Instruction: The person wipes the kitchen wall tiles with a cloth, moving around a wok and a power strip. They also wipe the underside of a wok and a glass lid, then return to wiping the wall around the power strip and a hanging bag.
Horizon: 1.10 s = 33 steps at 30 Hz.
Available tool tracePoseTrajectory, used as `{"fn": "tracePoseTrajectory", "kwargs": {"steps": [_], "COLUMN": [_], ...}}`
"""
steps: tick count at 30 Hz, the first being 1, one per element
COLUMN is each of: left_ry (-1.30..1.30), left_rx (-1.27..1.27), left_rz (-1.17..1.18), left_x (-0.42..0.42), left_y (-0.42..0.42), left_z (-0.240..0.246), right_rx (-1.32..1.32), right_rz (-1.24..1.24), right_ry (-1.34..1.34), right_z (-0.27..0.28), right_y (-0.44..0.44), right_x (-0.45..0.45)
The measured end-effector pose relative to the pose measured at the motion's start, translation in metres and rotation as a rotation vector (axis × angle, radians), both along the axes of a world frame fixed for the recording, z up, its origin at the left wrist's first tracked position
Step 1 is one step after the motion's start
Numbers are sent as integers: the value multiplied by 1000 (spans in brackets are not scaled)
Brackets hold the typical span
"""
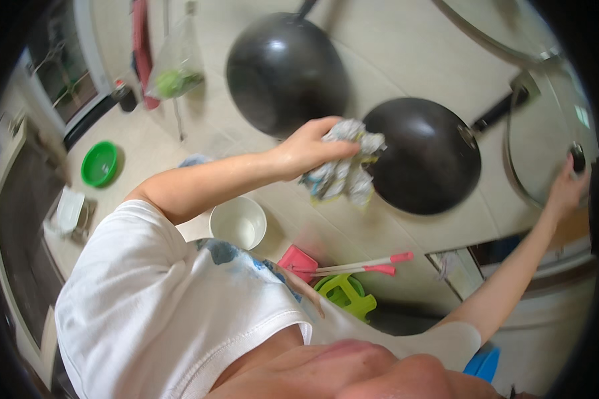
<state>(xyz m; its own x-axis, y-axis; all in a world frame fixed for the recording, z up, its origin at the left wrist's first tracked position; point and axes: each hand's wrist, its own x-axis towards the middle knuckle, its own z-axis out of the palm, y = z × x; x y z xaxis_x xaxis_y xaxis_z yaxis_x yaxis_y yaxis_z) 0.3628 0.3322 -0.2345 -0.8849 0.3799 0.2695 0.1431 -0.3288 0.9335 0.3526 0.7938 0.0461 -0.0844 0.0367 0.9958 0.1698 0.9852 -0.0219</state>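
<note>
My left hand (312, 147) reaches across from the left, its fingers closed around a crumpled patterned cloth (347, 182) with yellowish edges. The cloth overlaps the left rim of a dark wok (424, 164), though I cannot tell whether they touch. Behind my wrist and further up is a second dark wok (287, 70), its handle cut off at the top. At the far right, my right hand (566, 187) grips the black knob (577, 155) of a clear glass lid (534, 144). The wok's black handle (499, 112) runs towards that lid's upper edge.
Another glass lid (514, 25) is at the top right. A plastic bag (172, 65) with green contents hangs at the upper left. Also visible are a green basin (100, 163), a white bowl (237, 222), a pink dustpan (298, 262) and a green stool (357, 299).
</note>
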Motion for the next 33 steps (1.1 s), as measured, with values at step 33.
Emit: {"fn": "tracePoseTrajectory", "kwargs": {"steps": [33], "left_ry": [-529], "left_rx": [446], "left_rz": [951], "left_x": [252], "left_y": [-525], "left_z": [-168], "right_rx": [-818], "right_rz": [1323], "right_ry": [-1040], "right_z": [-344], "right_y": [-616], "right_x": [65]}}
